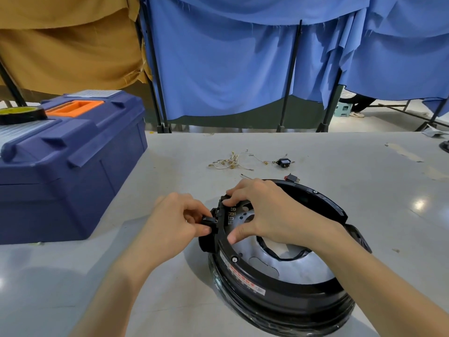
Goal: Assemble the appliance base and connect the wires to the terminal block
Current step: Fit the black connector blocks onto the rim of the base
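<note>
The round black appliance base [279,288] lies on the grey table, its silver inner plate [294,266] showing. My left hand [175,217] pinches a small black part [208,221] against the outside of the base's left rim. My right hand [269,212] grips the rim from above, fingertips on its top edge and thumb inside, beside the terminal block [232,215] with its row of metal tabs. Loose white wires [230,161] with brass terminals lie farther back on the table.
A black socket [283,162] and a small red switch [292,178] lie behind the base, with a thin screwdriver tip [246,176] nearby. A blue toolbox [68,161] with an orange handle and a tape roll [20,114] on top stands at the left. Blue curtains hang behind.
</note>
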Available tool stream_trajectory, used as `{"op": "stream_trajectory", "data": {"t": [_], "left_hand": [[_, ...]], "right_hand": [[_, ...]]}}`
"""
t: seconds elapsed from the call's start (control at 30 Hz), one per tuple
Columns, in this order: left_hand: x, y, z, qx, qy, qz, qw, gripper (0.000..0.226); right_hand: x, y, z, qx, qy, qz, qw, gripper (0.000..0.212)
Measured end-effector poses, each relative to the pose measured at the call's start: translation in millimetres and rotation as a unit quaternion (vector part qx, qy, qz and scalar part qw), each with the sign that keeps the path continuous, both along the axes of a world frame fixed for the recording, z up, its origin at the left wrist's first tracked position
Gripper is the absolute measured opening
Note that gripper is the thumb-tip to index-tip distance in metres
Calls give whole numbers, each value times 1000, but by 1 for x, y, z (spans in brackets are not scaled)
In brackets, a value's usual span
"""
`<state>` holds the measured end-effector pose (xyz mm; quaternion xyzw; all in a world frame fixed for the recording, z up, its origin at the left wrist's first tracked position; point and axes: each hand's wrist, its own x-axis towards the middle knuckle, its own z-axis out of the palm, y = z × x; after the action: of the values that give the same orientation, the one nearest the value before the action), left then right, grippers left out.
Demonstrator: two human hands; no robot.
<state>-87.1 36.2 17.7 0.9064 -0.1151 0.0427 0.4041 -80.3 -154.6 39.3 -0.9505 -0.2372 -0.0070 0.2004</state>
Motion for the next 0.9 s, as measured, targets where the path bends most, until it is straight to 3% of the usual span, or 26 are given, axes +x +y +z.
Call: {"op": "stream_trajectory", "data": {"t": [0.17, 0.33, 0.67, 0.9], "left_hand": [[-1, -1, 0, -7, 2, 12, 1000, 24], [-3, -4, 0, -23, 5, 31, 999, 38], [-2, 11, 4, -86, 64, 3, 994, 22], [-2, 2, 2, -79, 36, 16, 996, 25]], "right_hand": [[0, 0, 0, 2, -6, 0, 1000, 72], [0, 0, 0, 4, -1, 0, 1000, 64], [2, -3, -1, 4, 5, 9, 1000, 68], [3, -5, -1, 22, 13, 15, 1000, 67]]}}
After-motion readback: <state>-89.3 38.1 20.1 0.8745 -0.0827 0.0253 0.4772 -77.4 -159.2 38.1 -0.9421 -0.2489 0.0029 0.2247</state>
